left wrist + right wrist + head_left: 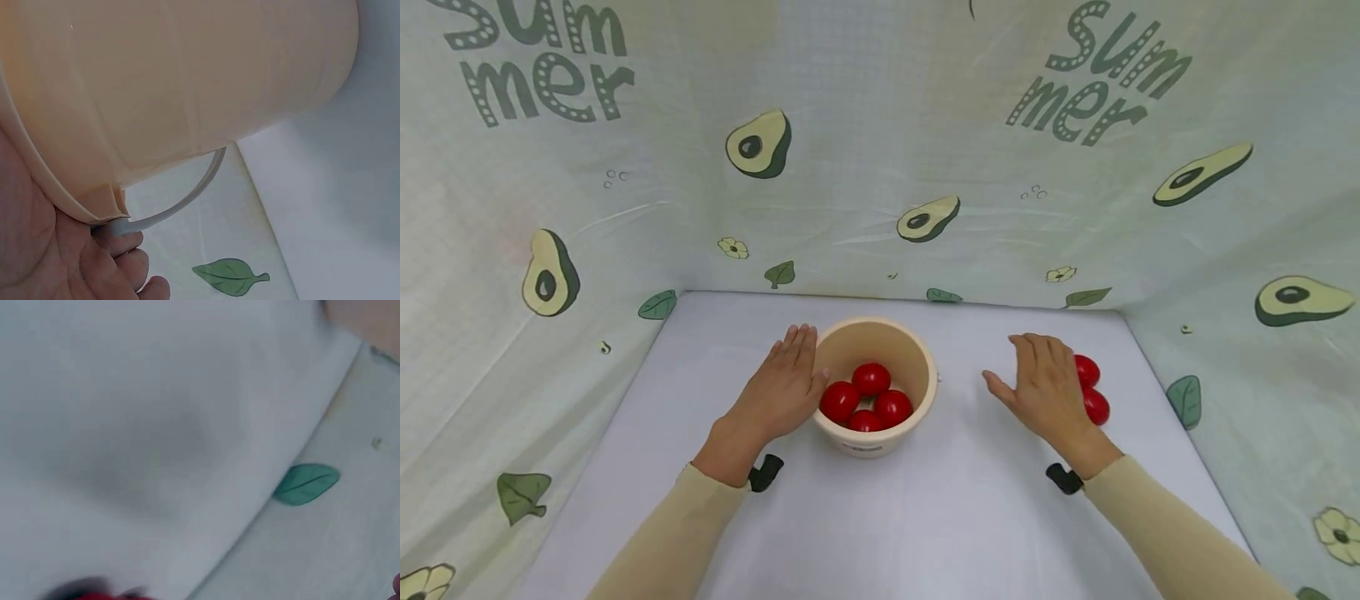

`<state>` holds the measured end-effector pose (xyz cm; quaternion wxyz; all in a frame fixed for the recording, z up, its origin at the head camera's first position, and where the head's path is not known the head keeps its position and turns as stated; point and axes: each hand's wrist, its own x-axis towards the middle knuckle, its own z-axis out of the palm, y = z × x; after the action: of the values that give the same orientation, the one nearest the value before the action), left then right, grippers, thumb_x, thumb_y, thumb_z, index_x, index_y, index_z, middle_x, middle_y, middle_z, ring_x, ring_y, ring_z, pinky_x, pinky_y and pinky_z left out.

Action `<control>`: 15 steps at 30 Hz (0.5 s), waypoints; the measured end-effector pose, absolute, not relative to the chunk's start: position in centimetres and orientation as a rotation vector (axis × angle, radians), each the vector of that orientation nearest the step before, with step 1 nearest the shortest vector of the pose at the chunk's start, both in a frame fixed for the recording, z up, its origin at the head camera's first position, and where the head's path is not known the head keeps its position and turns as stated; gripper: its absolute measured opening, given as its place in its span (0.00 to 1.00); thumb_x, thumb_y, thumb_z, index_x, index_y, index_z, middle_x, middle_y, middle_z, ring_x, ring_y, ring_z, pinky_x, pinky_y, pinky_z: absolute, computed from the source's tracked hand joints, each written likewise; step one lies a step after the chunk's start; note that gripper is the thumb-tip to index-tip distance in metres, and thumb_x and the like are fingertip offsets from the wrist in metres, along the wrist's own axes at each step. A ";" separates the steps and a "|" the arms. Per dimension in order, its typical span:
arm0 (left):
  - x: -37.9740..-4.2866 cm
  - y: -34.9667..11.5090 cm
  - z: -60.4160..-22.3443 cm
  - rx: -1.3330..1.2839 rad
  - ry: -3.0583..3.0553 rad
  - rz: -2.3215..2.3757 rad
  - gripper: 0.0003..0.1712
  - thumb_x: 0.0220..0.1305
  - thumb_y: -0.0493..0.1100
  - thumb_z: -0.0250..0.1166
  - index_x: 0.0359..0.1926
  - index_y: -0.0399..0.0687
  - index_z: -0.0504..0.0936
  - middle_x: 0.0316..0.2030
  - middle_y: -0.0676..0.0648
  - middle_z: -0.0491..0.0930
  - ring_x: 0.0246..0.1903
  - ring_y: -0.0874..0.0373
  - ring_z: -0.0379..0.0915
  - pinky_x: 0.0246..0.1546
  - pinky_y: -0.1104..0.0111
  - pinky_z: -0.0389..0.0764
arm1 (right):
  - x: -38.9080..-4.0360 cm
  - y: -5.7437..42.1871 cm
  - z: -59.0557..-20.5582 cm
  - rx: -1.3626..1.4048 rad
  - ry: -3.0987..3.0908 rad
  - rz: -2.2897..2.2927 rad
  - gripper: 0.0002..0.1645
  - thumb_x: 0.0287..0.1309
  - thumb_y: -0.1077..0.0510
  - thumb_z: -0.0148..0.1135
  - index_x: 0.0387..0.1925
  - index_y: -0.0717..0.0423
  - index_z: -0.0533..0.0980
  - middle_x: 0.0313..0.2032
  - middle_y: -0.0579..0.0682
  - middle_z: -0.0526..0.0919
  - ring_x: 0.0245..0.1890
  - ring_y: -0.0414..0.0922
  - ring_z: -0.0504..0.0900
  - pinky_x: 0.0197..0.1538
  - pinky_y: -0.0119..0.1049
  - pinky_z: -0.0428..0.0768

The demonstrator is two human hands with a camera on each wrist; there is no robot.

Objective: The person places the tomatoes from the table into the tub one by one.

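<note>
A cream bucket [864, 450] stands on the table with several shiny red, tomato-like round things [871, 379] inside. My left hand [782, 387] rests along the bucket's left rim, fingers straight and thumb at the rim. In the left wrist view, the left palm [37, 250] lies against the rim beside the grey handle [187, 200]. My right hand [1041, 383] hovers right of the bucket, thumb spread from the fingers and nothing between them. Beside it, partly hidden by the hand, lie two more red round things [1096, 407].
A white tabletop [880, 525] lies under everything. Pale cloth [850, 242] printed with avocados and leaves hangs behind it and along both sides. Black wrist mounts [766, 473] show below both hands.
</note>
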<state>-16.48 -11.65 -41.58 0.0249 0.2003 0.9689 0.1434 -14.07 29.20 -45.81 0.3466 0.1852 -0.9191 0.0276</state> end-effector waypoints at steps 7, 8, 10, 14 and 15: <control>-16.5 -11.5 -41.4 0.606 2.992 0.439 0.44 0.81 0.56 0.49 0.83 0.31 0.48 0.83 0.34 0.50 0.84 0.38 0.40 0.82 0.46 0.49 | -10.3 37.1 -48.8 0.201 -2.605 0.004 0.43 0.55 0.41 0.70 0.53 0.75 0.71 0.49 0.75 0.78 0.51 0.72 0.73 0.55 0.70 0.75; -16.5 -11.5 -41.4 0.601 2.990 0.437 0.44 0.81 0.56 0.49 0.83 0.31 0.48 0.83 0.34 0.49 0.84 0.38 0.39 0.82 0.46 0.48 | -9.9 37.9 -49.1 0.158 -2.643 0.001 0.43 0.52 0.43 0.73 0.53 0.75 0.70 0.50 0.75 0.77 0.52 0.72 0.72 0.55 0.71 0.74; -16.5 -11.5 -41.4 0.596 2.985 0.446 0.44 0.81 0.55 0.49 0.83 0.32 0.48 0.83 0.34 0.49 0.84 0.38 0.39 0.82 0.46 0.48 | -9.3 39.2 -49.7 0.090 -2.695 -0.016 0.45 0.48 0.45 0.77 0.54 0.75 0.70 0.51 0.75 0.76 0.53 0.72 0.72 0.55 0.72 0.74; -16.4 -11.4 -41.4 0.593 2.977 0.462 0.44 0.81 0.55 0.50 0.83 0.31 0.48 0.83 0.34 0.49 0.84 0.38 0.39 0.82 0.46 0.48 | -8.6 41.2 -50.6 0.011 -2.754 -0.048 0.46 0.50 0.43 0.77 0.53 0.77 0.70 0.50 0.76 0.75 0.51 0.73 0.71 0.48 0.70 0.74; -16.4 -11.4 -41.4 0.594 2.973 0.468 0.44 0.81 0.54 0.50 0.83 0.31 0.47 0.83 0.34 0.49 0.84 0.38 0.39 0.82 0.46 0.48 | -8.5 41.5 -50.8 -0.004 -2.766 -0.051 0.46 0.51 0.41 0.77 0.53 0.77 0.70 0.50 0.77 0.75 0.50 0.73 0.71 0.46 0.69 0.74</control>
<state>-16.43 -11.39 -41.36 0.0369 0.1936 0.9685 0.1523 -8.53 41.47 -50.84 0.1863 -0.0015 -0.9823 -0.0180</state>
